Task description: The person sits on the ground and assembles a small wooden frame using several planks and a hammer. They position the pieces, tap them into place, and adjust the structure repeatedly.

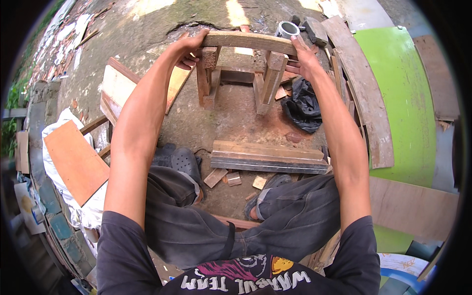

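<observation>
Both my arms reach forward to a wooden plank (248, 41) that lies across the top of a small wooden frame (210, 81) standing on the ground. My left hand (191, 48) grips the plank's left end, thumb on top and fingers curled beneath. At the right end, my right hand (306, 60) holds the plank the same way, with its thumb along the upper edge. The frame has upright posts on both sides, and a crosspiece (236, 77) joins them low at the back. Fingertips of both hands are partly hidden behind the wood.
Stacked timber lengths (268, 156) lie before my feet, with small wood offcuts (215, 177) nearby. A black plastic bag (303, 105) sits right of the frame, and a grey round can (287, 30) stands behind. Boards lean at left, including an orange panel (76, 160); a green sheet (400, 93) lies right.
</observation>
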A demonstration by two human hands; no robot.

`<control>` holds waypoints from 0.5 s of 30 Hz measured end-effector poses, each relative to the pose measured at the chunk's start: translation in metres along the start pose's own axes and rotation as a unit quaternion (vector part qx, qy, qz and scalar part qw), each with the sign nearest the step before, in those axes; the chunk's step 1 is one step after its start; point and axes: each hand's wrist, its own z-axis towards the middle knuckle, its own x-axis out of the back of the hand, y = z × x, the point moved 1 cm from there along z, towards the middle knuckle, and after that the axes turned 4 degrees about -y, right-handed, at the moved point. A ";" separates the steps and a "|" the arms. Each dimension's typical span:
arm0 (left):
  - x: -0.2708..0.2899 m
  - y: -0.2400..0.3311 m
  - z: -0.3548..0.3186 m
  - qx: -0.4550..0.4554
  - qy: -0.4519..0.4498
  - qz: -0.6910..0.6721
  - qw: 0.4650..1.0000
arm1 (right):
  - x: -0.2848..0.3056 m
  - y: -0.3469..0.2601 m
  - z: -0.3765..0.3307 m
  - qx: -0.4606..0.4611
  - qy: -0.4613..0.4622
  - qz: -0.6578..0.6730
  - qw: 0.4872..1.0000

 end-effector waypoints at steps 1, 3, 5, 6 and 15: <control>0.002 0.000 0.003 0.014 -0.001 0.019 1.000 | 0.000 0.000 0.000 -0.005 0.006 -0.003 1.000; 0.001 -0.003 0.006 0.015 0.002 -0.001 1.000 | 0.000 0.001 0.000 -0.017 0.018 -0.006 1.000; 0.000 -0.006 0.006 0.005 0.008 -0.022 1.000 | 0.002 0.003 0.000 -0.027 0.006 -0.007 1.000; -0.002 -0.002 -0.003 -0.001 -0.003 -0.009 1.000 | 0.005 0.002 -0.001 -0.032 0.002 -0.009 0.999; -0.009 -0.025 -0.023 -0.016 -0.067 -0.072 0.995 | -0.002 0.008 -0.024 -0.052 -0.015 0.030 0.998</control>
